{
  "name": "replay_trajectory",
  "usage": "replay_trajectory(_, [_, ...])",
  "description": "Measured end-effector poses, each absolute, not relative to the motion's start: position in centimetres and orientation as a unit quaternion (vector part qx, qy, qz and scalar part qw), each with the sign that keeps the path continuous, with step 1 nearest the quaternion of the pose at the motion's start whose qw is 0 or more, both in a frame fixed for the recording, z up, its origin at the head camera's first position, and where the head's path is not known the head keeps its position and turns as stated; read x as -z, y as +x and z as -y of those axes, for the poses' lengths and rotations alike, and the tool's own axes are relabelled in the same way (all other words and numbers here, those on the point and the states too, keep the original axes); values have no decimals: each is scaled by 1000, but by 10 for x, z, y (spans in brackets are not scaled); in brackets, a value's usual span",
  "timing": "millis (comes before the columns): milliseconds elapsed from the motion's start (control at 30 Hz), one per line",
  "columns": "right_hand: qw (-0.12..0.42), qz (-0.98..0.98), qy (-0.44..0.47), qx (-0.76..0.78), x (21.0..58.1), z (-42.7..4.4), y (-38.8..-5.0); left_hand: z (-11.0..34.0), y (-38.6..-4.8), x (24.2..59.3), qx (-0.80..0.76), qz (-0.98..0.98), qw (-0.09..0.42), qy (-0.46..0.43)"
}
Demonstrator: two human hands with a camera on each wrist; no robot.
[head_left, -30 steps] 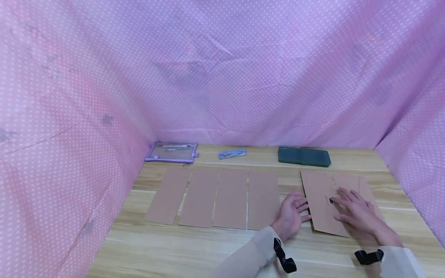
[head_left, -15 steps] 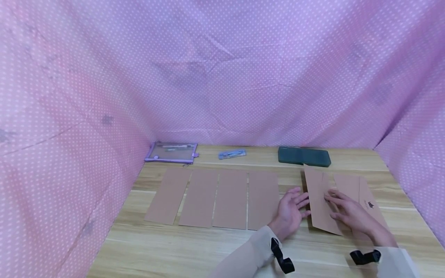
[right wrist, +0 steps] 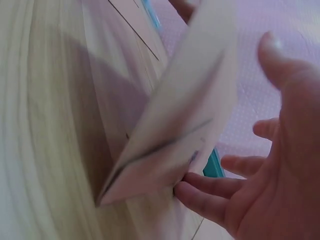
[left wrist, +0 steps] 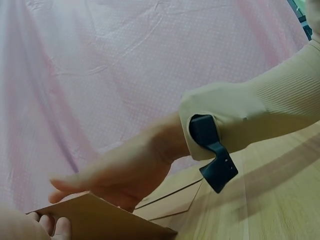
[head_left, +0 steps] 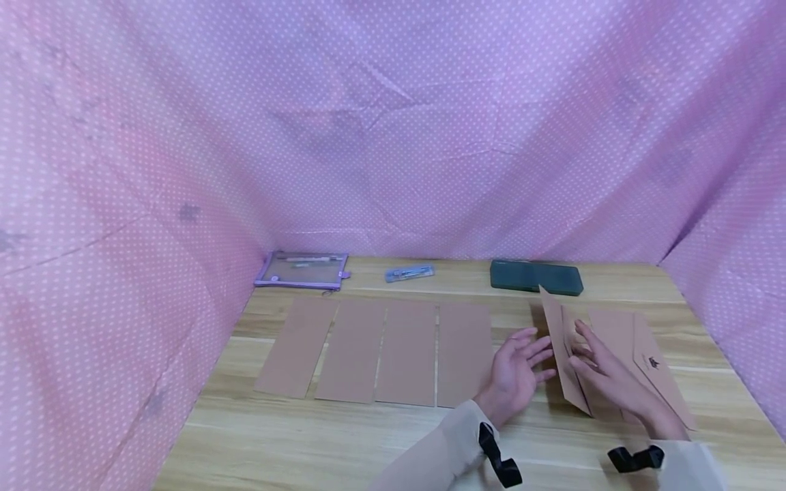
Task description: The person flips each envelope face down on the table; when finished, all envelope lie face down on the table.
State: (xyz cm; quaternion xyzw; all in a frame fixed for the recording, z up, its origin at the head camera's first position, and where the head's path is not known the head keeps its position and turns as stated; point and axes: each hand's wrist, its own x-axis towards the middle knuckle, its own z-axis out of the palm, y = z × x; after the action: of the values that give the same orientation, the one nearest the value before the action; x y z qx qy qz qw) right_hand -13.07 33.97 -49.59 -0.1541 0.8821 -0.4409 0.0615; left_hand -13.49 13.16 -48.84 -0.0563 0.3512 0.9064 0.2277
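A brown paper envelope (head_left: 560,361) stands steeply tilted on its edge between my two hands. In the right wrist view this envelope (right wrist: 175,130) shows a flap line and a small dark mark. My left hand (head_left: 514,375) is palm up on its left side, fingers extended against or close to it. On the other side is my right hand (head_left: 620,382), fingers spread; in the right wrist view the lower fingertips (right wrist: 192,192) touch the envelope's edge. A second envelope (head_left: 666,382) lies flat under and beside the right hand, with a small dark mark on its flap.
Several flat brown paper pieces, possibly envelopes too, lie in a row to the left, the nearest one (head_left: 463,354) beside my left hand. A purple-edged zip pouch (head_left: 301,271), a small blue packet (head_left: 409,273) and a dark green case (head_left: 536,277) lie along the back.
The near envelope has risen from almost flat to a steep tilt. My right hand has slid left and turned on edge, uncovering the other envelope's mark. The left hand has shifted slightly.
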Motion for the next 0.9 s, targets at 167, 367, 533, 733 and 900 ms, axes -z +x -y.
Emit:
replay_trajectory(167, [67,-864,-171,469,494,-330,-130,-132,-133,484,-908,-345,235,-39])
replay_trajectory(367, [84,-859,-170,475,490,-322,-129,-132,-130,481,-904,-352,241,-25])
replay_trajectory(533, [94,-853,-167,485,487,-315,-131,-134,-129,479,-898,-361,251,-10])
replay_trajectory(733, [108,-841,-155,507,484,-313,-129,-133,-129,481,-890,-370,265,6])
replay_trajectory(900, [108,-836,-145,517,483,-315,-129,-133,-130,483,-883,-374,282,22])
